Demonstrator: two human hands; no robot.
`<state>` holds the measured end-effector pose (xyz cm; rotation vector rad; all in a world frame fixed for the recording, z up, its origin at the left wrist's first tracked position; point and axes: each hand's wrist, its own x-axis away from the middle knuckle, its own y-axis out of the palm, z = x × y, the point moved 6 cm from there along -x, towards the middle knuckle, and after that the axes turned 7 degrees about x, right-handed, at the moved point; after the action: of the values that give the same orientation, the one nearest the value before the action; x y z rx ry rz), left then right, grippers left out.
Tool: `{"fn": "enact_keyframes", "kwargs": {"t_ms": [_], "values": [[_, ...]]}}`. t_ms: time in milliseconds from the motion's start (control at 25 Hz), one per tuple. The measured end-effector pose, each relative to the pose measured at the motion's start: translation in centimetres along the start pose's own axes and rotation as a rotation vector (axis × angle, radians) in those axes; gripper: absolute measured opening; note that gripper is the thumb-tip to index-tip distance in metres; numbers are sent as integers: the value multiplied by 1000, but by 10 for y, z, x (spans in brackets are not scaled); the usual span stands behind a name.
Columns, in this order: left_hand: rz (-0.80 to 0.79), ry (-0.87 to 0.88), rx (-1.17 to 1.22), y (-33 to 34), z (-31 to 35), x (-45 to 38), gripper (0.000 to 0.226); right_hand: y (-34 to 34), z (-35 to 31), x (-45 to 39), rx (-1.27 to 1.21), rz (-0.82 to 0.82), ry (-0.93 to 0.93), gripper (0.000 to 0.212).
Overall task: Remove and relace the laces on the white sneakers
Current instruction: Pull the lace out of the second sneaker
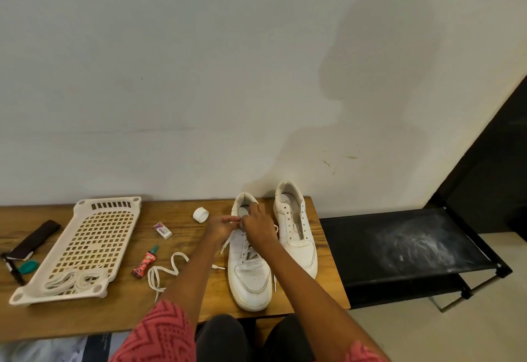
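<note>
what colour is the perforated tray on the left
Cream-white tray, seen in the head view.

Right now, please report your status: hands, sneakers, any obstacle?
Both hands pinching lace at left sneaker top eyelets. Right sneaker unlaced. Loose lace beside, no obstacle.

a home room, plain painted wall (199,76), wooden table (176,304) with household odds, black fabric shoe rack (399,247) on tiled floor (456,333)

White sneakers (251,264), cream tray (85,247)
</note>
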<state>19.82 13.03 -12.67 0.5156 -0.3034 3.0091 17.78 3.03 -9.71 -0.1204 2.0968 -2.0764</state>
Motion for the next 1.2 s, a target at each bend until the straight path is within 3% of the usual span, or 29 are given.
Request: {"fn": "enact_keyframes", "kwargs": {"t_ms": [80,160,240,280,360,440,560,640,800,880,960,1040,1200], "values": [[1,0,18,-1,0,0,26,-2,12,5,-298,132,175,22],[6,-3,-12,-1,-3,-4,24,-1,50,26,-774,340,635,13],[6,7,-59,-2,-3,-5,23,-3,85,51,-893,528,1007,14],[8,12,-74,-1,-3,-6,24,-5,97,59,-865,564,1075,16],[9,13,-94,-1,-4,-7,24,-16,101,58,-762,562,975,20],[17,17,-136,1,-1,-6,23,-21,95,52,-710,448,866,20],[122,185,-513,5,23,8,20,-5,76,49,-450,-91,690,24],[203,335,-779,14,41,21,18,-1,65,55,-227,-277,585,26],[196,410,-920,33,39,33,19,-19,44,54,-195,34,508,19],[196,382,-882,35,32,31,20,-14,22,55,-163,54,386,19],[183,357,-843,38,29,29,21,-2,16,58,-206,42,389,18],[134,322,-718,37,28,25,20,4,17,60,-218,34,425,19],[41,203,-149,27,8,28,11,19,14,69,-225,16,465,29]]}}
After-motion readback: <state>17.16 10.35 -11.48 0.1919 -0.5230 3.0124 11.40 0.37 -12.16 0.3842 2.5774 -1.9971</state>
